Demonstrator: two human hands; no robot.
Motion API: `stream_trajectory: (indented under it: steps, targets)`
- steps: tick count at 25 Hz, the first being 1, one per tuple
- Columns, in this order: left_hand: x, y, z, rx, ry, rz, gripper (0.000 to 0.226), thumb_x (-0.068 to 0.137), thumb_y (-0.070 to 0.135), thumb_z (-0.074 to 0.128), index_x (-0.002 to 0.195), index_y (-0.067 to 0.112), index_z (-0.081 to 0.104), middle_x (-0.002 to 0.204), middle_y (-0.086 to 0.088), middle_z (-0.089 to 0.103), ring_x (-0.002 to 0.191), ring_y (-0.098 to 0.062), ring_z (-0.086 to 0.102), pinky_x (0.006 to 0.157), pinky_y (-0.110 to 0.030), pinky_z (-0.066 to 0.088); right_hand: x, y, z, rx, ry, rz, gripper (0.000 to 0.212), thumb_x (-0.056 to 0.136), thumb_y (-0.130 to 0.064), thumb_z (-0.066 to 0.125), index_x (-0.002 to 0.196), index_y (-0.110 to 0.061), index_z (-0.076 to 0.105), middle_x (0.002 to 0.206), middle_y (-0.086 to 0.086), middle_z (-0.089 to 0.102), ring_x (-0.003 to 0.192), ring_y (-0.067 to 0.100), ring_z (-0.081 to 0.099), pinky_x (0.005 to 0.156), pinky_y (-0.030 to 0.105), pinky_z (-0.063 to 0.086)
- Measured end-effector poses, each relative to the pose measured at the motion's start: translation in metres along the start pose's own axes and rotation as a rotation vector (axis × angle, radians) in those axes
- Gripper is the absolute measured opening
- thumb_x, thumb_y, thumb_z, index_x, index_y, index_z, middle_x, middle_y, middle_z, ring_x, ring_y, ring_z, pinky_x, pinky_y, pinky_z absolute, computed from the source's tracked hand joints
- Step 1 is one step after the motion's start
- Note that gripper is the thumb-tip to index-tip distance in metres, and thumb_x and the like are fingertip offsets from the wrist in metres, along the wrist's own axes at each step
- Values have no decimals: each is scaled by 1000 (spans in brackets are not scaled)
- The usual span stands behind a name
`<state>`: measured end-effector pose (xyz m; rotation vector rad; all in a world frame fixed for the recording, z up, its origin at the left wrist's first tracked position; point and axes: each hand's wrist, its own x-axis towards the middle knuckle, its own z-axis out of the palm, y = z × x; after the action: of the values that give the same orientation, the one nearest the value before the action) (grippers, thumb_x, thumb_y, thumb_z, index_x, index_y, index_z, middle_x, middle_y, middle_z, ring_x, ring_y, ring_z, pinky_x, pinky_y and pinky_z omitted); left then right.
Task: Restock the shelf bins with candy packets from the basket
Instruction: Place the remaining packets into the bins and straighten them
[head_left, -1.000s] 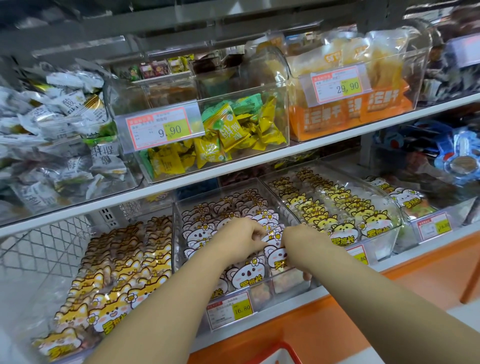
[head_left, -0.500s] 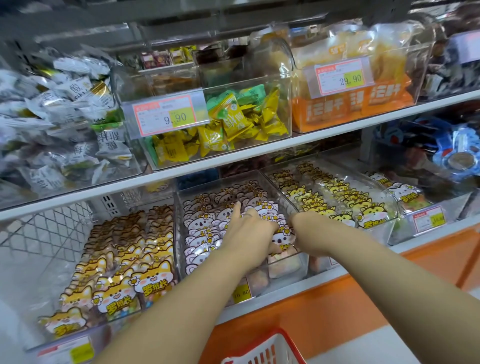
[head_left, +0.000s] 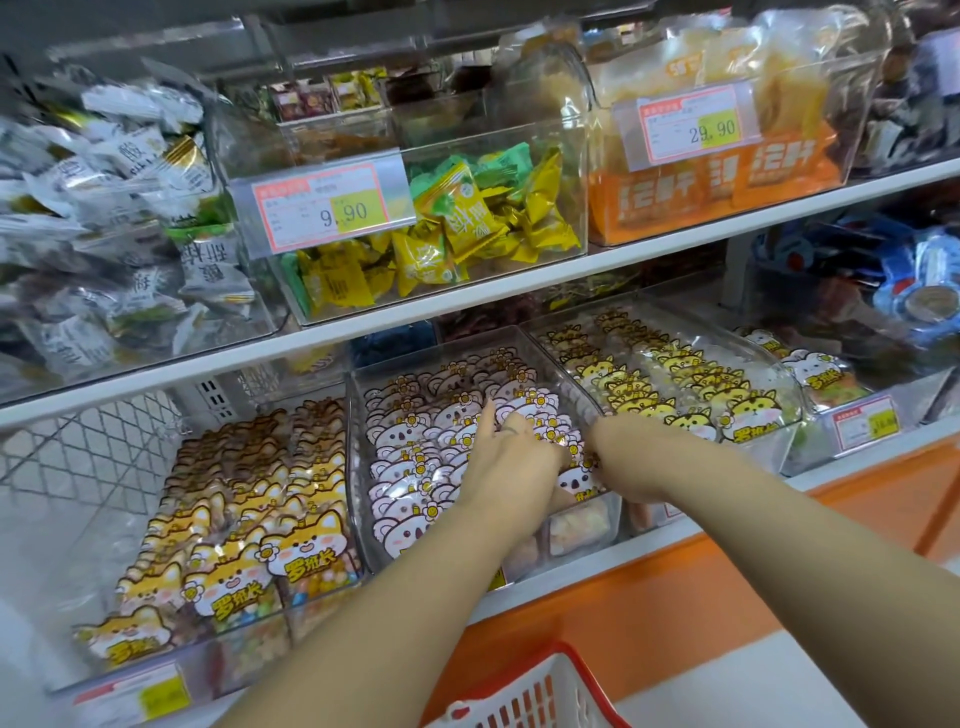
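Now my left hand (head_left: 511, 460) presses spread fingers (head_left: 487, 415) on the koala packets (head_left: 405, 460) in the middle bin (head_left: 359, 493). Fingers of my right hand (head_left: 621, 457) are buried; can't tell its grip.

Bright, even light falls from overhead, and shadows are faint. Glare streaks the clear bin (head_left: 545, 104) walls and lids. The wide lens bows the shelf edge (head_left: 519, 291). The white packets (head_left: 104, 218) at left are smeared, the "9.90" price tag (head_left: 327, 208) reads sharply, and the lower-left tag (head_left: 135, 693) is blurred.

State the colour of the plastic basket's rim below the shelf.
Red: the white plastic basket's rim shows best in the head view.
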<state>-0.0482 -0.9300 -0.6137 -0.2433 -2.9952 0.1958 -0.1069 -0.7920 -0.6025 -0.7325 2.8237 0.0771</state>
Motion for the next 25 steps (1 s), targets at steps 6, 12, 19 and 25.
stream_trajectory:
  steps: [6,12,19,25]
  targets:
    - [-9,-6,-4,-166,9,36,34,91,48,65,120,31,66,118,-6,61,128,-23,41,123,-51,8,-24,-11,-4,3,87,31,20,94,-4,57,113,-10,59,103,9,58,102,31,63,71,36,48]
    - [-26,-9,13,-372,205,-25,17,98,30,60,106,22,72,133,8,60,121,-16,52,123,-38,15,-39,-23,15,-71,323,-5,19,98,-17,50,112,-22,62,81,0,53,97,28,66,63,31,36]
    - [-27,-3,14,-200,225,-25,29,97,38,57,125,29,60,139,11,54,132,-13,47,124,-46,11,-41,-21,40,57,491,-9,30,100,-25,48,130,-30,49,95,0,68,88,26,68,55,31,34]
    - [-127,2,45,-460,577,6,30,90,23,48,113,26,67,124,8,62,117,-11,54,108,-35,35,-86,-66,71,256,708,-169,25,90,-36,57,115,-35,62,83,-3,73,77,26,70,53,33,45]
